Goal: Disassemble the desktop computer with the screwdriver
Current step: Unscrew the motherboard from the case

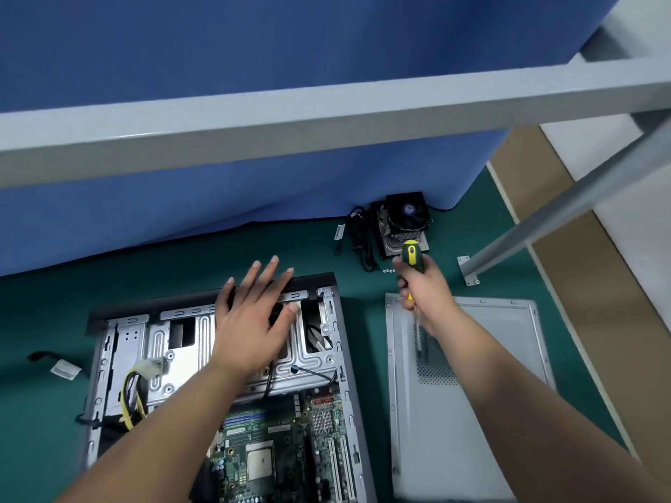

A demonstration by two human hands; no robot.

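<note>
Presently my left hand lies flat, fingers spread, on the open computer case on the green mat. My right hand grips the screwdriver, tip down over the detached side panel.

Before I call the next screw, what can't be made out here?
Head view:
- Drive cage middle: covered by the left hand.
- Screwdriver tip: blurred over the side panel.
- Loose screws: too small to count.
- Motherboard: cut by bottom edge and left forearm.
</note>
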